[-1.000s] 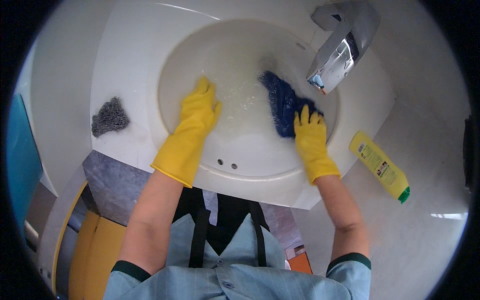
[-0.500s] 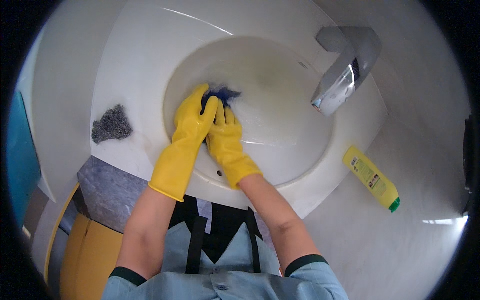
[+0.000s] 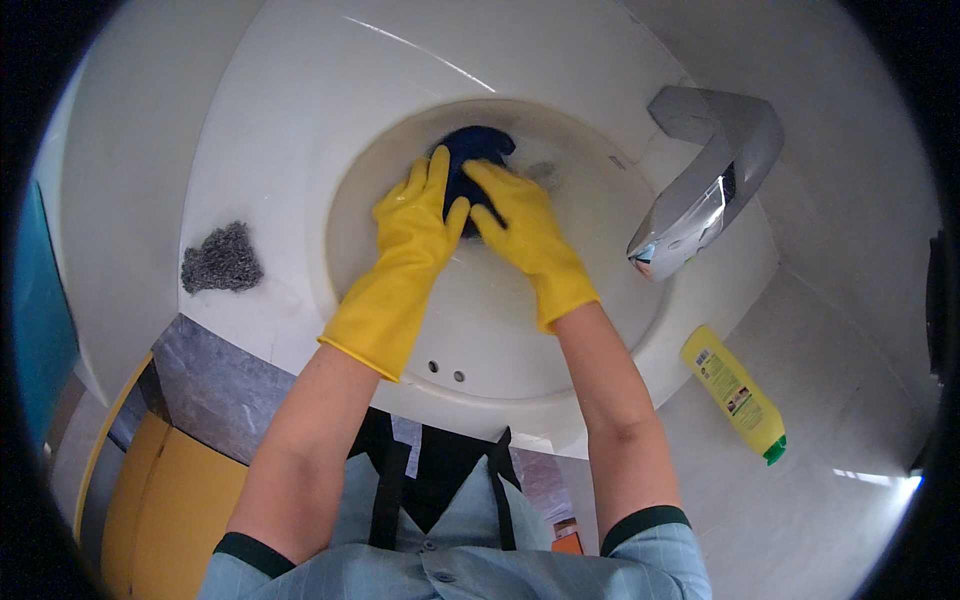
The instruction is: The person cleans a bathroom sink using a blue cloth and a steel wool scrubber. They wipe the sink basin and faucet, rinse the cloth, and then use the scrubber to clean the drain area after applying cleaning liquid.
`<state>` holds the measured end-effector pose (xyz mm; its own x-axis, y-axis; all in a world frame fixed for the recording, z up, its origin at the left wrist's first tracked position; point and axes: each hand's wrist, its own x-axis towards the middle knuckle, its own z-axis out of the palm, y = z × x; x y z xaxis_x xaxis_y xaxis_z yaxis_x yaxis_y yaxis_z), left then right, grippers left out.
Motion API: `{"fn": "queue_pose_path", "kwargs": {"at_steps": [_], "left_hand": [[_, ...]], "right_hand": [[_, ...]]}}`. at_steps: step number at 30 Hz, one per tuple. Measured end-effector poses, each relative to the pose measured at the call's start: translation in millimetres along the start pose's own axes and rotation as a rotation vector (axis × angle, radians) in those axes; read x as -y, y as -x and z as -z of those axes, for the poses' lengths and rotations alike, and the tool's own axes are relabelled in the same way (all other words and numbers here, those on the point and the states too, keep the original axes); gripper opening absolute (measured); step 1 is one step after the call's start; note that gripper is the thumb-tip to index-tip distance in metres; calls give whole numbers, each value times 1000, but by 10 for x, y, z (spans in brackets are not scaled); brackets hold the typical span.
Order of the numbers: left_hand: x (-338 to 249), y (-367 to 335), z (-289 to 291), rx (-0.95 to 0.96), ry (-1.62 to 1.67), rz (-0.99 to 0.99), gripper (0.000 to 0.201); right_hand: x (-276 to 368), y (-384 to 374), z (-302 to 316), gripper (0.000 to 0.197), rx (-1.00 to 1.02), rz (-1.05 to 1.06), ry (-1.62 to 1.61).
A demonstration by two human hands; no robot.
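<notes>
Both my hands wear yellow rubber gloves and press side by side on a dark blue cloth [image 3: 474,150] at the far side of the white sink basin [image 3: 560,330]. My left hand [image 3: 420,215] lies flat over the cloth's left part. My right hand [image 3: 515,225] covers its right part, fingers spread over it. Most of the cloth is hidden beneath the gloves. The basin looks wet, with a faint foamy smear near the cloth.
A chrome tap [image 3: 700,200] overhangs the basin's right side. A grey steel-wool scourer [image 3: 220,260] lies on the sink's left rim. A yellow bottle with a green cap [image 3: 735,395] lies on the white counter at the right. A grey stone edge and yellow cabinet sit lower left.
My right hand carried the blue cloth from the basin's right side near the tap to the middle. Both hands then moved together with it toward the basin's far side.
</notes>
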<state>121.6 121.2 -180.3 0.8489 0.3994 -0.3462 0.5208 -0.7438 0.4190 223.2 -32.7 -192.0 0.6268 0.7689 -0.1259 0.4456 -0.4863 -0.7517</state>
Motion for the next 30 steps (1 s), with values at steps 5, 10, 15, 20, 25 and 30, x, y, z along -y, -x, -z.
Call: {"fn": "queue_pose_path", "kwargs": {"at_steps": [5,10,15,20,25,30], "left_hand": [[60,65,-121,-63,-167,-133,81],[73,78,-127,-49,-171,-131,82],[53,94,-102,-7,-182,-116,84],[61,110,-144,-17,-187,-106,83],[70,133,-161,-8,-185,-108,83],[47,121,-186,-25,-172,-138,83]], "right_hand": [[-622,445,-7,35,-322,-385,205],[-859,368,-2,40,-235,-655,344],[-811,133,105,48,-82,-622,552],[-788,-20,170,43,143,-677,614],[-724,-110,231,38,266,-645,621],[-732,-136,184,28,200,-591,712]]}}
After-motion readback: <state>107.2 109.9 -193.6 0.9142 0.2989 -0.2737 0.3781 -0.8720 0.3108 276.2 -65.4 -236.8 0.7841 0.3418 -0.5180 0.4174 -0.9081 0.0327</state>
